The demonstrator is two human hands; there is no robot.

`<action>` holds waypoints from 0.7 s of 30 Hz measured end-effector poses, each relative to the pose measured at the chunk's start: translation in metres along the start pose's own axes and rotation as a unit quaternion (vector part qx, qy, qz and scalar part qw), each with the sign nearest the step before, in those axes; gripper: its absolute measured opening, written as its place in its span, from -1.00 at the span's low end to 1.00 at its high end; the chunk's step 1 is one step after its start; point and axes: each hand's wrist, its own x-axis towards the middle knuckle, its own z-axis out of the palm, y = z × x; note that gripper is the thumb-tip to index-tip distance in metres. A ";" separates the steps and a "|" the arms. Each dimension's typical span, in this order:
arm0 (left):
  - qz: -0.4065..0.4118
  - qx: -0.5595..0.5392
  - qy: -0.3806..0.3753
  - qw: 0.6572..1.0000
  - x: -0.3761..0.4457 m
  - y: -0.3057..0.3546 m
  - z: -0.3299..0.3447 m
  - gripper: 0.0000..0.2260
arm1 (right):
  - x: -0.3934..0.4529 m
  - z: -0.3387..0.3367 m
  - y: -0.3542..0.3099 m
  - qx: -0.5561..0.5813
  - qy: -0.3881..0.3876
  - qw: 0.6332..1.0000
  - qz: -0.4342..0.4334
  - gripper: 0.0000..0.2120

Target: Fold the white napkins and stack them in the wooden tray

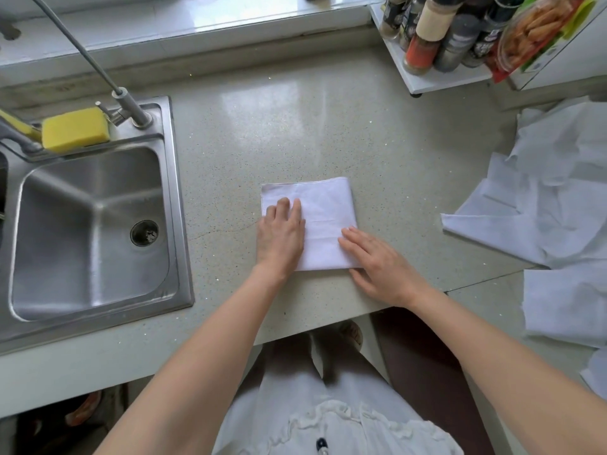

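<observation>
A folded white napkin [323, 213] lies flat on the speckled counter near its front edge. My left hand [279, 238] rests flat on the napkin's left side, fingers straight and together. My right hand [381, 266] lies flat across the napkin's lower right corner, fingers straight and pointing left. A loose heap of unfolded white napkins [551, 198] sits on the counter to the right. No wooden tray is in view.
A steel sink [95, 224] with a tap and a yellow sponge [75, 129] fills the left. A white rack of spice bottles [440, 37] and a food packet stand at the back right. The counter's front edge runs just below my wrists.
</observation>
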 end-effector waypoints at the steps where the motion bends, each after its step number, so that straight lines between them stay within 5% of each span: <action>1: -0.001 0.023 -0.012 1.000 -0.002 0.001 0.003 -0.58 | 0.000 0.000 -0.001 -0.011 0.014 1.000 0.003 -0.46; 8: 0.004 0.078 -0.029 0.997 -0.006 0.004 0.005 -0.54 | 0.018 0.003 -0.017 -0.060 0.055 0.997 0.001 -0.58; 17: 0.017 0.073 -0.080 0.994 0.000 -0.001 0.006 -0.47 | -0.001 -0.003 0.009 -0.067 -0.070 0.995 -0.036 -0.38; 21: 0.046 0.062 -0.094 0.993 0.008 -0.009 0.009 -0.28 | 0.027 -0.022 0.031 -0.060 0.031 0.998 -0.012 -0.51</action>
